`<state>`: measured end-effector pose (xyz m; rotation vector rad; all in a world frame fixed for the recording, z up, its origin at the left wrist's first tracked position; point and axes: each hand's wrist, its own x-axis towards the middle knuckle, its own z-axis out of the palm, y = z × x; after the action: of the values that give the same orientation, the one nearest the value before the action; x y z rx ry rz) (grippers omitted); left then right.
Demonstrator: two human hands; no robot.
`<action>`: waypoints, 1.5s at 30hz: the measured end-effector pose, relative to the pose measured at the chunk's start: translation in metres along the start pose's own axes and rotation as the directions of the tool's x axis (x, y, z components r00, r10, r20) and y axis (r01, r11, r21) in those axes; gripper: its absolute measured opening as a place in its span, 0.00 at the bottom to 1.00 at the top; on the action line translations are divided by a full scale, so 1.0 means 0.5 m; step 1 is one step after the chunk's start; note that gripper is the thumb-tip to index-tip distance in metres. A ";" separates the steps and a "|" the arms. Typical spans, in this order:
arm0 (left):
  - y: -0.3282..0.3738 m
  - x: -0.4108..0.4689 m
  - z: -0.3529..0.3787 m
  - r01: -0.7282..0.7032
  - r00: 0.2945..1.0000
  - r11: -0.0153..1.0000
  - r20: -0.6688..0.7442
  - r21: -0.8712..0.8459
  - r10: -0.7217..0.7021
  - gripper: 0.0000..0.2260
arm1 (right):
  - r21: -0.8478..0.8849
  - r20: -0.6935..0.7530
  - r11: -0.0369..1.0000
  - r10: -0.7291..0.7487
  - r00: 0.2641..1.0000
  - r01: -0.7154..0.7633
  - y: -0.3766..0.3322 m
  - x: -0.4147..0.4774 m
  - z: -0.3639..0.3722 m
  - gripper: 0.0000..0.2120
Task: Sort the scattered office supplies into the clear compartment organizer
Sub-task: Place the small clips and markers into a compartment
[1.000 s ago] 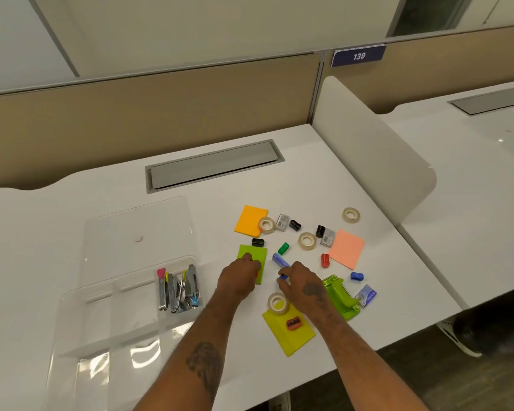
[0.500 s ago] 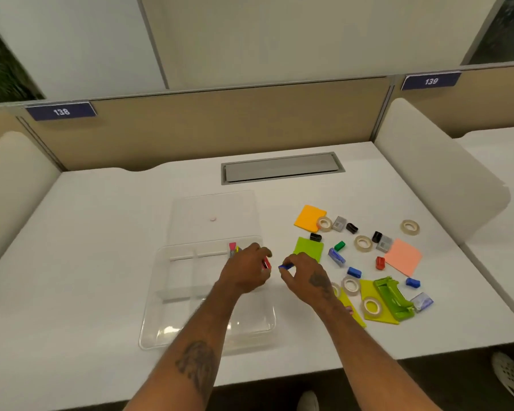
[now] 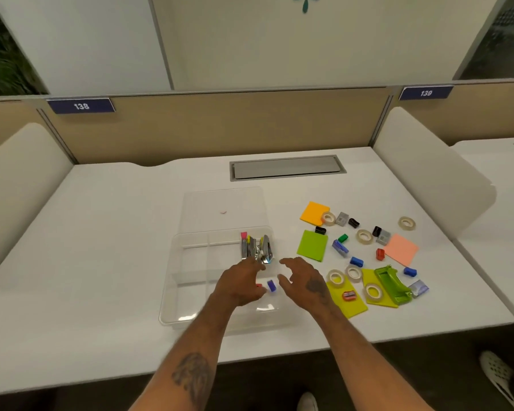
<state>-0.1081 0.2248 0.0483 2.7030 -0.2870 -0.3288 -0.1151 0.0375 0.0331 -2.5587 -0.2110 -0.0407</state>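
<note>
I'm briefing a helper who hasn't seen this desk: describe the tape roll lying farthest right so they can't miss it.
Start at the curved white divider on the right side of the desk. Near its base, beyond the salmon sticky note, lies a tape roll. It is the only roll set apart from the clutter, with nothing right beside it.

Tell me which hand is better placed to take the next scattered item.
The right hand: open and closest to the green sticky pad and nearest tape roll. The left hand is over the organizer, farther away.
</note>
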 end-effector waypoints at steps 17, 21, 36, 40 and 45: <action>0.257 0.109 0.117 -0.246 0.965 0.969 0.100 0.027 0.242 0.24 | -0.129 -0.070 0.920 0.364 0.929 -0.370 0.277 -0.028 -0.160 0.17; 0.313 0.126 0.168 -0.231 0.963 0.972 0.153 0.044 0.222 0.23 | -0.127 -0.010 0.915 0.384 0.923 -0.382 0.334 -0.009 -0.177 0.19; 0.378 0.176 0.243 -0.219 0.948 0.959 0.272 0.179 0.166 0.13 | -0.409 0.190 0.909 0.169 0.967 -0.078 0.402 0.100 -0.172 0.20; 0.383 0.174 0.237 -0.181 0.961 0.972 0.235 0.147 0.143 0.14 | -0.420 0.227 0.905 0.179 0.957 -0.070 0.403 0.103 -0.159 0.19; 0.347 0.170 0.179 -0.088 0.995 0.996 0.057 0.017 0.087 0.14 | -0.424 0.201 0.900 0.199 0.959 -0.098 0.397 0.095 -0.147 0.16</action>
<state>-0.0776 0.0153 0.0239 2.6941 -0.4253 -0.3782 -0.0353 -0.1599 -0.0087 -2.9927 -0.1019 0.3197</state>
